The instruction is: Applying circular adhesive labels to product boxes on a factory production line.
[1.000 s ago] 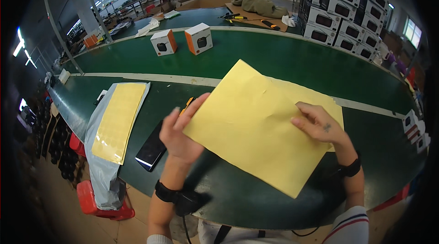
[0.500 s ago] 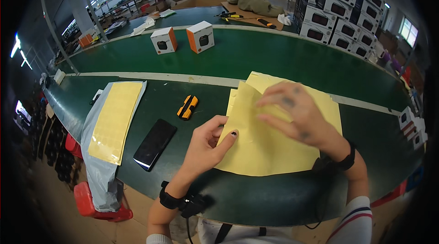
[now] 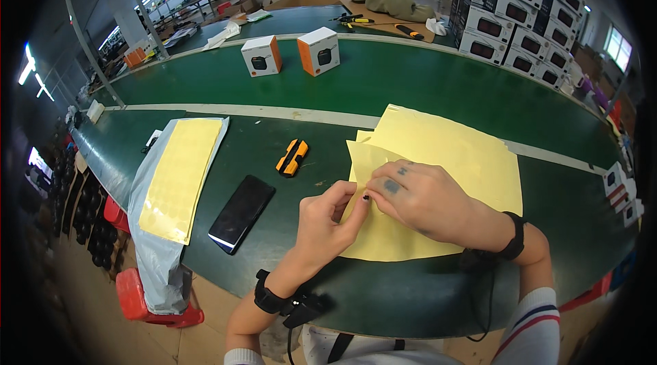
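Observation:
A stack of yellow sheets (image 3: 452, 142) lies on the dark green table in front of me. My left hand (image 3: 328, 218) grips the left edge of the top yellow sheet (image 3: 383, 238), thumb above and fingers curled at the edge. Close against that thumb, my right hand (image 3: 428, 204) has its fingers bent down and pinched together on the same sheet. Its fingertips are partly hidden, so any small piece between them cannot be made out. The sheet's upper left corner stands slightly raised.
Left of my hands lie a black phone (image 3: 241, 213) and an orange-and-black tool (image 3: 293, 158). Further left, more yellow sheets (image 3: 179, 180) rest on a grey plastic bag (image 3: 156, 269). Two white-and-orange boxes (image 3: 319, 51) stand beyond; boxed goods (image 3: 510, 12) are stacked back right.
My right hand has come down and left from above the sheet to meet my left thumb at its edge. The view has shifted slightly, moving the scene a little to the right.

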A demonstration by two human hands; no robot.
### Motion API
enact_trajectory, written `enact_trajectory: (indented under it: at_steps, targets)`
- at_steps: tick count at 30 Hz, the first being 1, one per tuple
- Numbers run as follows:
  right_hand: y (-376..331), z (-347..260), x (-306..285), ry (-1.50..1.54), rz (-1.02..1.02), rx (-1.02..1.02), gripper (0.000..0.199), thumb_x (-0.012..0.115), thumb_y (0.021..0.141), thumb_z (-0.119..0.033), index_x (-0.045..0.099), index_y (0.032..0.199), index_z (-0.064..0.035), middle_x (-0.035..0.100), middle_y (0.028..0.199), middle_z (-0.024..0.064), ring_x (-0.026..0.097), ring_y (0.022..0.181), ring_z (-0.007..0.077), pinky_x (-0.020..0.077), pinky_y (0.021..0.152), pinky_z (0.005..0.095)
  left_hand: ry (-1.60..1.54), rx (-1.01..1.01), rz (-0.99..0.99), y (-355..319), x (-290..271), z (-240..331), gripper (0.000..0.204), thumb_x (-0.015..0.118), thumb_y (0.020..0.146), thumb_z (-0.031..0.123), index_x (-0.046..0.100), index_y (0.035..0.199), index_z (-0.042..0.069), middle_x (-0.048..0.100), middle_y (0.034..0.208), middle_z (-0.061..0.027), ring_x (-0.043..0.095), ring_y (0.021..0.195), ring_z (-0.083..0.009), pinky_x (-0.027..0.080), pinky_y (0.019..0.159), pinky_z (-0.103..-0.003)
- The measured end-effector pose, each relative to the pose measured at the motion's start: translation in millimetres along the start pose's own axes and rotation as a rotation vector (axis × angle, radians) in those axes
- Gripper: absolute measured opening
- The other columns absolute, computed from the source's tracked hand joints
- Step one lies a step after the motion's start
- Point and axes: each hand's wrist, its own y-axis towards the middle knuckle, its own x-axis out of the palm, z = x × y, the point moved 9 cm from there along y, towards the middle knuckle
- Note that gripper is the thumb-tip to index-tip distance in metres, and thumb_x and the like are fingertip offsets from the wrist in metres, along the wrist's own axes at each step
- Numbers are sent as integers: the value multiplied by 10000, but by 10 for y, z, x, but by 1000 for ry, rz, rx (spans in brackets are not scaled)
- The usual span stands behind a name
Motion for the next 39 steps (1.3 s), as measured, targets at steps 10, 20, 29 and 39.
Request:
enact_trajectory:
  at_steps: [10, 20, 29, 39]
  targets:
    - [10, 289, -54, 393, 101, 87, 120, 641, 757, -49, 609, 861, 1, 620, 824, 110, 619, 710, 260, 515, 647, 299, -167, 70, 45, 30, -27, 11, 110, 612, 825, 43, 576, 874, -49, 656, 687, -57, 587, 615, -27, 451, 507, -181]
    - [-39, 370, -41, 445, 185, 114, 122, 675, 764, -79, 622, 862, -29, 608, 856, 78, 605, 791, 247, 495, 688, 316, -163, -73, -60, 50, 46, -91, 129, 550, 874, 7, 570, 979, -66, 652, 852, -76, 596, 756, -64, 469, 644, -182]
    - [-27, 356, 16, 450, 259, 64, 90, 626, 774, -37, 560, 824, -2, 568, 843, 101, 561, 798, 284, 467, 689, 356, -301, -108, -92, 46, 77, -104, 147, 560, 879, 32, 566, 996, -57, 649, 865, -81, 601, 772, -72, 474, 657, -192]
    - [-31, 409, 11, 521, 120, 83, 91, 615, 802, -62, 547, 822, -4, 562, 835, 109, 560, 787, 289, 462, 689, 360, -437, -113, -152, 63, 120, -80, 138, 552, 891, 52, 560, 999, -34, 642, 868, -58, 573, 775, -45, 464, 642, -190]
